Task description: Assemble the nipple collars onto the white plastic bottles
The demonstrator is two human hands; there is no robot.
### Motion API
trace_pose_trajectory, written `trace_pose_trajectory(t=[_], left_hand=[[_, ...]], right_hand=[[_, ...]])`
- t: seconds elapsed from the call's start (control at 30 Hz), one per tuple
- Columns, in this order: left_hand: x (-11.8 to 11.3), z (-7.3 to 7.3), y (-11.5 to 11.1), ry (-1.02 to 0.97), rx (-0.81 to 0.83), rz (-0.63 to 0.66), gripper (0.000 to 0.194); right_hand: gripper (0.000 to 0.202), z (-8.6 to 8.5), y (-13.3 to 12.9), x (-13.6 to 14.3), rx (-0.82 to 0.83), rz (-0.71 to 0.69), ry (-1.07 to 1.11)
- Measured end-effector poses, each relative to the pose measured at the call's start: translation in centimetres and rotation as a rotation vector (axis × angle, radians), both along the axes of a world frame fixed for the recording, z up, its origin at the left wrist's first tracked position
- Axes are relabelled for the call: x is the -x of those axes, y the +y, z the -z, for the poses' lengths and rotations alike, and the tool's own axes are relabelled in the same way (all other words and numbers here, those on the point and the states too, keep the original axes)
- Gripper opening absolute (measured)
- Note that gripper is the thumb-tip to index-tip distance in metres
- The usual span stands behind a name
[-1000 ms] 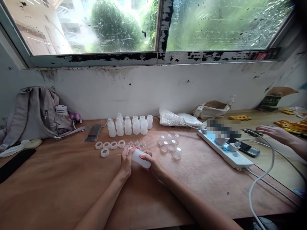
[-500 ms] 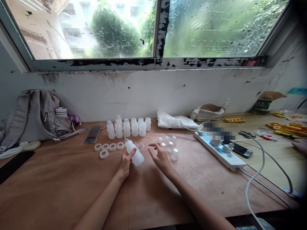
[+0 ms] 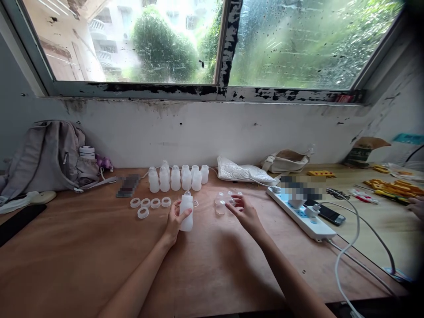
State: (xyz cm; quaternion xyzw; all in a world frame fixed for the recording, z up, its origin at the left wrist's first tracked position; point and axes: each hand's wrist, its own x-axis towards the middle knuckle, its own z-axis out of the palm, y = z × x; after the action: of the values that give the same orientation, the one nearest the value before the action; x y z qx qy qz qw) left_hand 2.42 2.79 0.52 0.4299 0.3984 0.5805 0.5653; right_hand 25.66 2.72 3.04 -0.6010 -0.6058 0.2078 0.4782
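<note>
My left hand point(image 3: 174, 224) is wrapped round a frosted white baby bottle point(image 3: 187, 216), which stands nearly upright with a clear nipple at its top. My right hand point(image 3: 247, 215) hovers at a group of small clear caps point(image 3: 220, 206), its thumb and fingers apart over the right-hand ones. Whether a fingertip touches a cap, I cannot tell. White collar rings point(image 3: 143, 213) lie to the left of the bottle. Behind them stands a row of similar frosted bottles point(image 3: 175, 178), several with nipples on top. A small clear ring point(image 3: 195, 203) lies just right of the held bottle.
A white power strip point(image 3: 303, 216) with plugs and looping cables lies to the right, beside a phone point(image 3: 326, 213). A foil bag point(image 3: 243, 171) and a beige bag point(image 3: 286, 160) sit by the wall. A grey backpack point(image 3: 49, 159) is at left; another person's hand point(image 3: 416, 205) shows at far right.
My right hand has moved right, away from the bottle and over the clear caps. The bottle in my left hand has turned from tilted to nearly upright.
</note>
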Motion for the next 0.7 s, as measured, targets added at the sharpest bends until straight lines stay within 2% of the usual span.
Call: trace_pose_trajectory(t=[0.13, 0.27, 0.47, 0.7], left_hand=[[0.2, 0.3, 0.2, 0.27, -0.111, 0.098, 0.043], [0.3, 0.6, 0.5, 0.443, -0.175, 0.178, 0.04], [0.5, 0.7, 1.1, 0.379, -0.174, 0.222, 0.035], [0.5, 1.3, 1.4, 0.331, -0.143, 0.251, 0.036]], right_hand=[[0.036, -1.1, 0.8, 2.3, -0.121, -0.135, 0.28], [0.035, 0.0, 2.1, 3.8, -0.123, -0.176, 0.411], [0.035, 2.4, 2.2, 4.9, -0.065, -0.184, 0.478], [0.031, 2.7, 1.2, 6.1, -0.016, -0.248, 0.433]])
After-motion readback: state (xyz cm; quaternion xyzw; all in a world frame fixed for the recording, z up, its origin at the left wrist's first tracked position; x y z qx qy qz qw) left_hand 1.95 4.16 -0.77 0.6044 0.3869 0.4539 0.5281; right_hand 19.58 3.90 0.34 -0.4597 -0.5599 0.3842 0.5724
